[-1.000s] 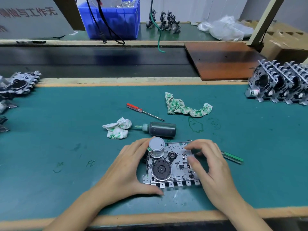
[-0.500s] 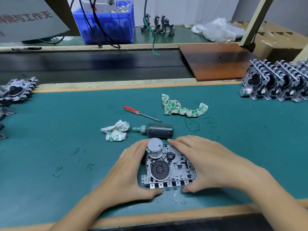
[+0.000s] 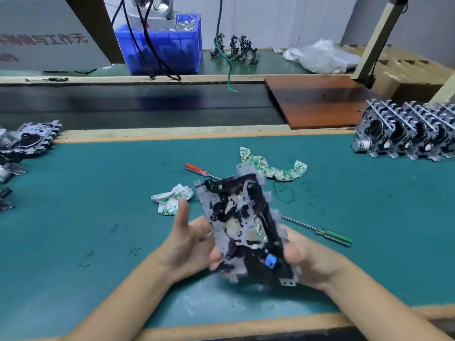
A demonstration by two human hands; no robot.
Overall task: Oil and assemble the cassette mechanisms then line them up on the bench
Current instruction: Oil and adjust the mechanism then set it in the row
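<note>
A cassette mechanism (image 3: 242, 227) is held up off the green bench mat (image 3: 98, 217), tilted on edge with its underside of black gears and a blue part facing me; it is motion-blurred. My left hand (image 3: 189, 244) grips its left edge, thumb raised. My right hand (image 3: 305, 259) grips its right lower edge from behind. The mechanism hides the oil bottle. A row of finished mechanisms (image 3: 408, 134) stands on edge at the far right. Loose mechanisms (image 3: 27, 141) lie at the left edge.
A red screwdriver (image 3: 199, 171) and a green screwdriver (image 3: 320, 231) lie on the mat. Two crumpled rags (image 3: 172, 199) (image 3: 273, 166) sit near them. Behind the mat run a dark conveyor (image 3: 135, 104), a brown board (image 3: 317, 99) and a blue bin (image 3: 162, 48).
The mechanism lay flat on the mat with both hands around it. Both hands have now lifted it and turned it over, underside toward me.
</note>
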